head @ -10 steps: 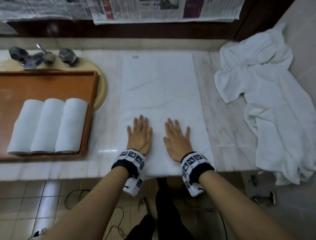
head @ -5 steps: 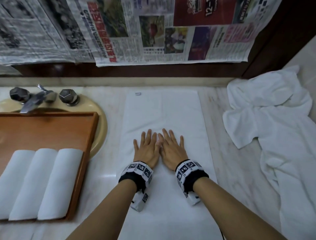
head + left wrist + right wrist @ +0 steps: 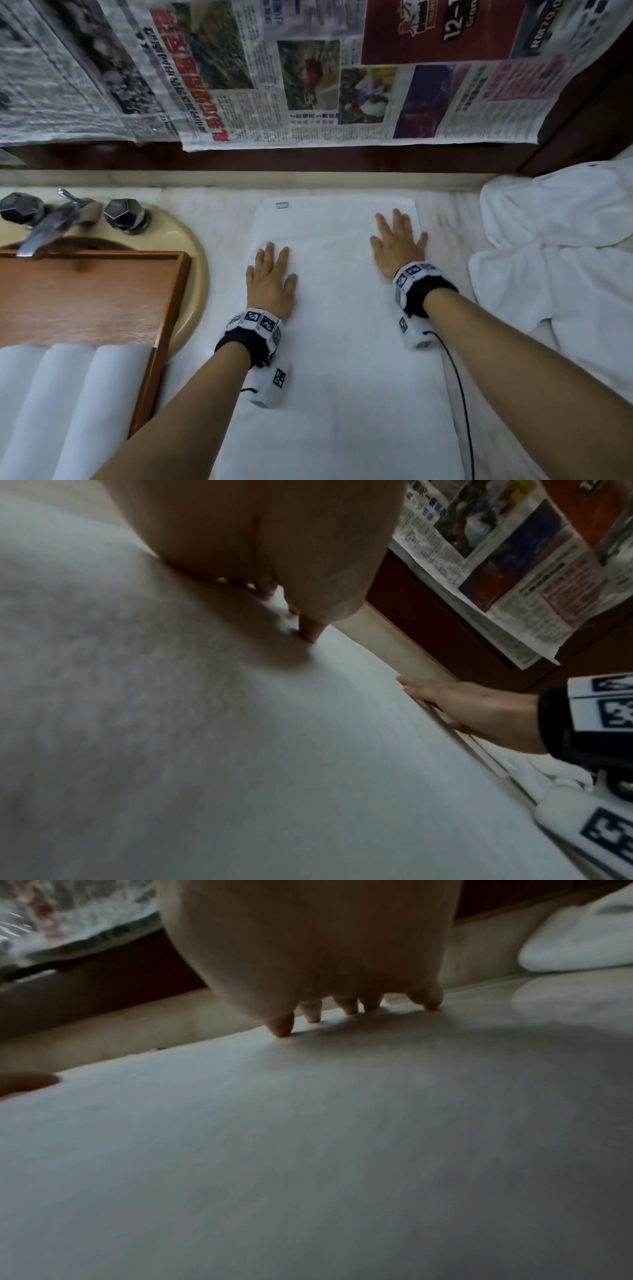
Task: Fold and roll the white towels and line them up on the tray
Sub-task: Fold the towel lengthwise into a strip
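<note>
Left hand (image 3: 271, 278), right hand (image 3: 399, 244) flat on towel (image 3: 342, 342), lengthwise toward wall

Matt terry-cloth towel (image 3: 342, 342) on glossy veined marble counter (image 3: 219, 219), beside a smooth wooden tray (image 3: 85, 294) and metal tap (image 3: 51, 226).

The light is dim and soft. The head view bows at its edges, blurring the newspaper (image 3: 308, 68) towards 11 o'clock. Both wrist views are dark, grainy and smeared, with shadow under each palm.
</note>
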